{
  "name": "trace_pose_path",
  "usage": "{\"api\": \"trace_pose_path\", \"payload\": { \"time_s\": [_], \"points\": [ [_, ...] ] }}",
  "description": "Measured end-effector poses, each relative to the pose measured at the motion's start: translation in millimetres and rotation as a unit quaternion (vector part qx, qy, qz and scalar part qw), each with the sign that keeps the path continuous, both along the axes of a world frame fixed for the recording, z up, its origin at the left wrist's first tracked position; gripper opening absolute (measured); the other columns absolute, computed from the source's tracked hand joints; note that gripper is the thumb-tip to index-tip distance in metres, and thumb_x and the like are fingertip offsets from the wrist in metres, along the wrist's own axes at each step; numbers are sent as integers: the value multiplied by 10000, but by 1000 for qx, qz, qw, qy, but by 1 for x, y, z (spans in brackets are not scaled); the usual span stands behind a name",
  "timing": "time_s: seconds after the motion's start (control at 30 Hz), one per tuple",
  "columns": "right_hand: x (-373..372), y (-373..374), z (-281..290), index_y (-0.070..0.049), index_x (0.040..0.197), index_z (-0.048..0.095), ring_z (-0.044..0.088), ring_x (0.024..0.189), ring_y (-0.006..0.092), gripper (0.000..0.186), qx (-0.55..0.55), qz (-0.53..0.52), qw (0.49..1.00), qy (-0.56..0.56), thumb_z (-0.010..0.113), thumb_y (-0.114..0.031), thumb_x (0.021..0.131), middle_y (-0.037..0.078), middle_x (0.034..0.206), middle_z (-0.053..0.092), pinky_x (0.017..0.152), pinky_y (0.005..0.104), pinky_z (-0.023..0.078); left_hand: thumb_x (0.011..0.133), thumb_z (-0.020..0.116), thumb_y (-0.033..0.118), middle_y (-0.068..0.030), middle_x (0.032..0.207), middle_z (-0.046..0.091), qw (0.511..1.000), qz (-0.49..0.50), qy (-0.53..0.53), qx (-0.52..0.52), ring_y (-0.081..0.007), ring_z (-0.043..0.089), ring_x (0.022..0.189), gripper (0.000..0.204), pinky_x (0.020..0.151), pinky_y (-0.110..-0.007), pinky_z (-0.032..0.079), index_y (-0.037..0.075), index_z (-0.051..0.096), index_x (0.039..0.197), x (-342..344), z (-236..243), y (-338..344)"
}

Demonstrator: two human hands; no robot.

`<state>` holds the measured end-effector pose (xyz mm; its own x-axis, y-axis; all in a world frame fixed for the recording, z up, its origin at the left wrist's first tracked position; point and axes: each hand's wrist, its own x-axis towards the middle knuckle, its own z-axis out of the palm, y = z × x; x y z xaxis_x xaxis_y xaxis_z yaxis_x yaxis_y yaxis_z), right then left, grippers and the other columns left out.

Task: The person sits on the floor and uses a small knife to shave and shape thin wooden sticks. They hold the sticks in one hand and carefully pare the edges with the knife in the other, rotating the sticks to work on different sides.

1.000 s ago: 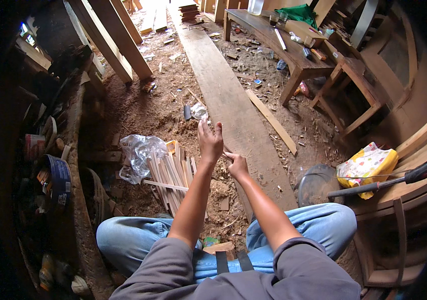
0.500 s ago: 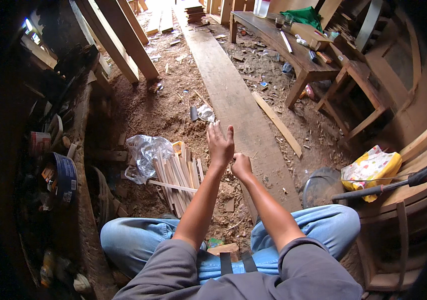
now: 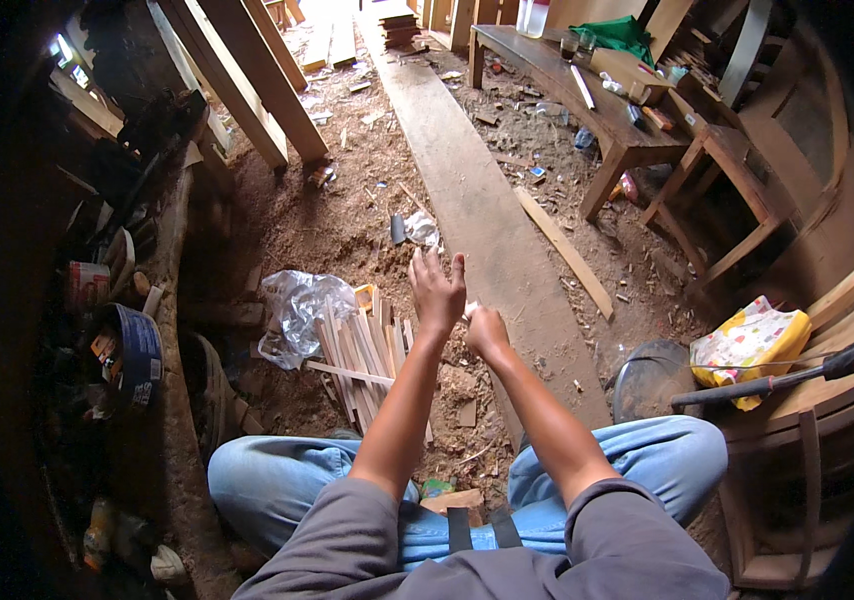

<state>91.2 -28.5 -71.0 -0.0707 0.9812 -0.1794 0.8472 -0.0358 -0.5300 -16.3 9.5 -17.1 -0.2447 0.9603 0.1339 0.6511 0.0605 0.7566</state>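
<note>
My left hand (image 3: 437, 292) is raised over the wood shavings beside the long plank (image 3: 455, 169), fingers stretched out. Just right of it and slightly lower, my right hand (image 3: 487, 332) is closed on a small pale piece (image 3: 471, 309), mostly hidden by the fingers and my left hand. A bundle of thin wood strips (image 3: 362, 350) lies below left of my hands, beside a crumpled clear plastic bag (image 3: 290, 312). A dark scrap (image 3: 397, 229) and white crumpled paper (image 3: 422, 230) lie beyond my left hand.
A wooden table (image 3: 602, 125) with cups and boxes stands back right, beside a wooden frame (image 3: 747, 195). A yellow patterned bag (image 3: 747, 350) rests on curved wood at right, under it a black-handled tool. Upright boards (image 3: 277, 100) stand back left; a blue tub (image 3: 127, 355) is at left.
The scene has shifted slightly rightward and down in the picture. My hands remain together, with small movements; the thin piece at my right fist is less visible than a second ago.
</note>
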Motion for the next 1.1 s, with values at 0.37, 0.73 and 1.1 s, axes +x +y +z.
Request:
{"api": "trace_pose_path", "payload": {
  "time_s": [0.37, 0.73, 1.1],
  "points": [
    [2, -4, -7, -2, 983, 714, 695, 957, 405, 215, -33, -88, 995, 21, 611, -2, 795, 279, 1004, 692, 856, 490, 557, 988, 419, 613, -321, 1484, 368, 1000, -16, 8, 5, -465, 337, 1394, 759, 1154, -526, 278, -26, 478, 1394, 6, 2, -8],
    [3, -11, -15, -60, 1041, 720, 687, 923, 433, 248, 50, -71, 991, 98, 661, -84, 801, 301, 944, 680, 838, 500, 543, 982, 440, 610, -318, 1495, 361, 999, -28, -45, 8, -455, 322, 1407, 727, 1170, -512, 259, 9, 512, 1384, 5, -4, 7],
    [-8, -19, -16, -62, 1068, 741, 677, 894, 433, 400, 169, -80, 963, 194, 556, 24, 724, 291, 931, 663, 795, 477, 546, 988, 434, 602, -298, 1492, 377, 999, -33, 34, 3, -442, 346, 1395, 722, 1153, -513, 287, 5, 510, 1387, 0, -13, 10]
  ]
}}
